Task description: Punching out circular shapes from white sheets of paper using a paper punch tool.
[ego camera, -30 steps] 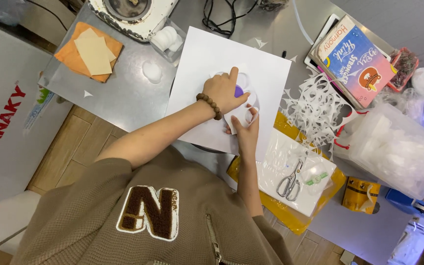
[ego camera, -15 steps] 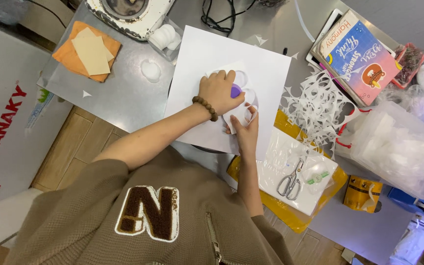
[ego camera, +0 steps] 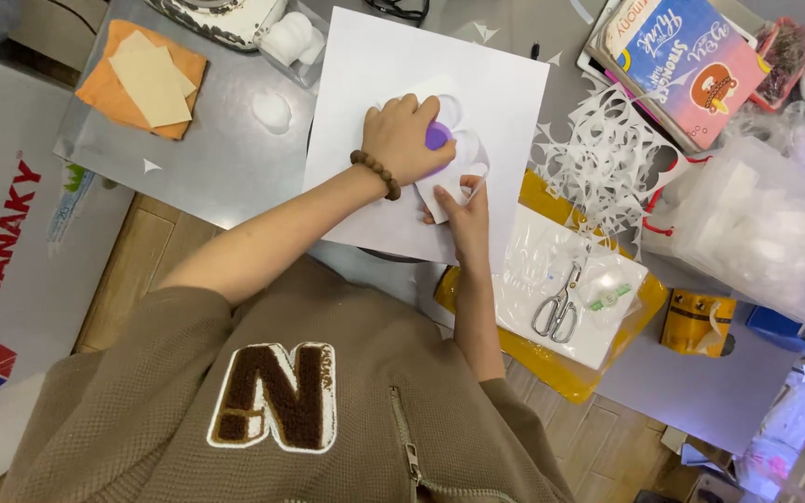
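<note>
A large white sheet (ego camera: 505, 93) lies on the grey table. On it is a small white paper cutout (ego camera: 457, 179) with rounded lobes. My left hand (ego camera: 402, 140), with a brown bead bracelet at the wrist, is closed over a small purple object (ego camera: 437, 136) and presses it onto the cutout. My right hand (ego camera: 463, 219) rests just below, fingertips pinching and holding down the cutout's lower edge. Most of the purple object is hidden under my fingers, so I cannot tell what it is.
Scissors (ego camera: 556, 312) lie on a clear plastic bag over a yellow envelope (ego camera: 552, 377) at the right. White lacy paper cutouts (ego camera: 607, 158), a stack of books (ego camera: 691, 56) and a bag of white material (ego camera: 757, 224) crowd the right side. An orange cloth (ego camera: 104, 88) lies far left.
My left hand has curled further over the purple object, covering more of it. My right hand stays on the cutout's lower edge. The view has shifted slightly.
</note>
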